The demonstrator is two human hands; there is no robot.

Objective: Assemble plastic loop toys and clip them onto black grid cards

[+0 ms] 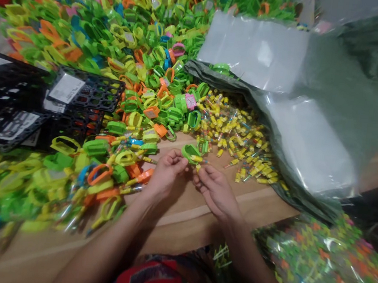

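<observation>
Over the near edge of the table, my left hand (pixel 171 169) is closed, its fingertips pinching a green toy watch (pixel 189 151). Close beside it my right hand (pixel 216 188) is closed too, thumb and fingers on a small yellow-capped tube (pixel 198 166) that touches or nearly touches the watch. Another green piece (pixel 202 146) lies just behind them. A pile of clear tubes with yellow caps (pixel 241 132) spreads beyond my right hand. To the left of my left hand lie toy watches mixed with tubes (pixel 102 176). Fine detail at the fingertips is blurred.
A large heap of coloured toy watches (pixel 120 27) covers the back. Black plastic trays (pixel 11 97) with white labels lie at left. A green sack (pixel 345 101) with clear plastic bags (pixel 313 143) borders the tubes. A filled clear bag (pixel 328 269) sits below the table edge at right.
</observation>
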